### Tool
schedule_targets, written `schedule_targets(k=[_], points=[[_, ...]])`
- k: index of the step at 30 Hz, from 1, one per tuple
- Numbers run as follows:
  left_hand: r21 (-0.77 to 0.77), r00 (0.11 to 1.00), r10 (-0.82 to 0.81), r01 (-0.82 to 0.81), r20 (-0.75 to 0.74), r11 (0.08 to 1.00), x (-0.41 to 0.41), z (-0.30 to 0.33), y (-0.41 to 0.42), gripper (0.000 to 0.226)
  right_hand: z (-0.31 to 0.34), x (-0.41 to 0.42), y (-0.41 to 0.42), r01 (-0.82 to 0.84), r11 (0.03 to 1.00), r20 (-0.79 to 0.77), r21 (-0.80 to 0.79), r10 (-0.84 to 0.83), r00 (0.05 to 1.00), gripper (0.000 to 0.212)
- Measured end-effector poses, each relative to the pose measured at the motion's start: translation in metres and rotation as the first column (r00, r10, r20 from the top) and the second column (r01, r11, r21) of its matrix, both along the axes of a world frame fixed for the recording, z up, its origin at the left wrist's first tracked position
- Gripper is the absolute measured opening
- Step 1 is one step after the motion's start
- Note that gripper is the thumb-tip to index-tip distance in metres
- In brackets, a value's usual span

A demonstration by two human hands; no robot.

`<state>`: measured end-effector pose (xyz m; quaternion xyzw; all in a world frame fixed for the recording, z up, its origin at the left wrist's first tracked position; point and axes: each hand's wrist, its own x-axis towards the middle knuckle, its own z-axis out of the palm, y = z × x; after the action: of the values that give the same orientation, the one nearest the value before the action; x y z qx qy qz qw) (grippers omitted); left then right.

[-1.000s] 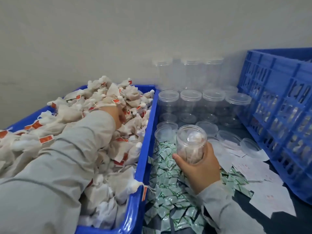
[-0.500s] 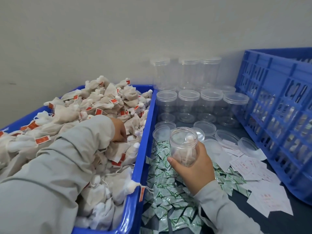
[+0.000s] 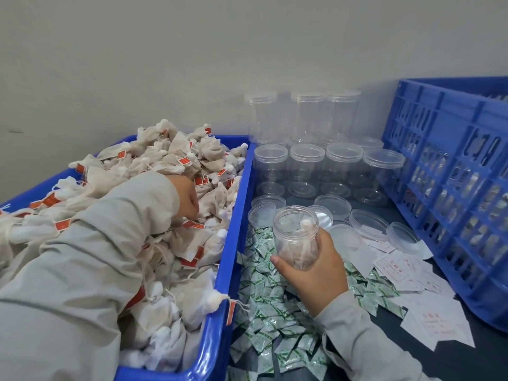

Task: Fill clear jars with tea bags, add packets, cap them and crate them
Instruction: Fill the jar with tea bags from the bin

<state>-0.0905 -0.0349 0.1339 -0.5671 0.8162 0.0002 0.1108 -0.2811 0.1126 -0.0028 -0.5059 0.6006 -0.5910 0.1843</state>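
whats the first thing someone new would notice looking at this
Most likely the big heap of tea bags with red tags, overflowing the blue bin on the left, where the left hand digs in. Next, the open clear jar gripped by the right hand over a spread of green-and-white packets. A tall blue crate stands at the right.

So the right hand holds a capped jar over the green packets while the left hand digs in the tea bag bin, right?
Not quite: in the head view the jar in the right hand is uncapped, its mouth open. Otherwise yes: it is over the green packets, and the left hand is in the tea bag bin.
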Motion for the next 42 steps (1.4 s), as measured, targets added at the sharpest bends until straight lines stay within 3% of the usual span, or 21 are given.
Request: schedule_targets(k=[3,7,9,13,17,21,24,25,27,29,32,35,39,42], points=[[0.154,0.999,-0.037,0.033,0.023,0.988,-0.003,0.001,0.007,0.023,0.000,0.001,-0.001,-0.004,1.000,-0.009,0.003,0.004,1.000,0.056],[0.417,0.984,-0.017,0.090,-0.176,0.904,-0.002,0.014,0.014,0.017,0.000,0.000,0.000,0.004,1.000,-0.007,-0.003,-0.004,1.000,0.057],[0.470,0.990,-0.106,0.139,-0.097,0.871,0.001,0.018,0.016,0.029,0.000,0.000,0.000,0.000,1.000,-0.003,0.003,0.000,1.000,0.057],[0.445,0.969,-0.193,0.106,0.154,0.889,-0.003,0.018,0.021,0.056,-0.001,0.001,-0.001,-0.012,1.000,-0.003,0.019,0.013,1.000,0.057],[0.266,0.960,-0.173,0.112,0.221,0.957,-0.004,0.015,0.021,0.047,-0.001,0.002,-0.001,-0.019,1.000,-0.019,0.022,0.019,1.000,0.057],[0.097,0.990,-0.129,0.122,0.064,0.988,-0.004,0.016,0.017,0.035,0.000,0.002,-0.001,-0.022,0.999,-0.015,0.024,0.022,1.000,0.057],[-0.007,0.975,-0.110,0.110,-0.195,0.994,-0.007,0.017,0.016,0.032,0.000,0.003,-0.001,-0.032,0.999,-0.007,0.037,0.032,0.999,0.060],[0.026,0.934,-0.086,0.101,-0.348,0.995,-0.008,0.017,0.016,0.031,0.000,0.004,-0.001,-0.033,0.999,-0.005,0.043,0.033,0.999,0.064],[0.156,0.749,0.019,0.113,-0.663,0.981,-0.011,0.016,0.020,0.023,-0.001,0.003,-0.001,-0.040,0.998,0.002,0.054,0.040,0.999,0.070],[0.182,0.589,0.066,0.141,-0.806,0.973,-0.014,0.017,0.024,0.022,-0.002,0.004,-0.002,-0.058,0.997,0.008,0.059,0.057,0.998,0.072],[0.209,0.406,0.097,0.241,-0.909,0.948,-0.022,0.016,0.030,0.022,-0.001,0.006,-0.002,-0.061,0.997,-0.005,0.051,0.061,0.998,0.060],[0.179,0.326,0.067,0.325,-0.943,0.929,-0.030,0.014,0.037,0.018,-0.001,0.008,-0.002,-0.083,0.996,-0.008,0.029,0.083,0.997,0.056],[0.107,0.321,-0.050,0.453,-0.946,0.885,-0.038,0.009,0.047,0.024,-0.003,0.007,-0.003,-0.083,0.996,-0.044,0.017,0.083,0.996,0.058],[-0.016,0.457,-0.279,0.499,-0.845,0.866,-0.043,0.001,0.053,0.031,-0.003,0.008,-0.003,-0.065,0.997,-0.081,0.028,0.067,0.994,0.061]])
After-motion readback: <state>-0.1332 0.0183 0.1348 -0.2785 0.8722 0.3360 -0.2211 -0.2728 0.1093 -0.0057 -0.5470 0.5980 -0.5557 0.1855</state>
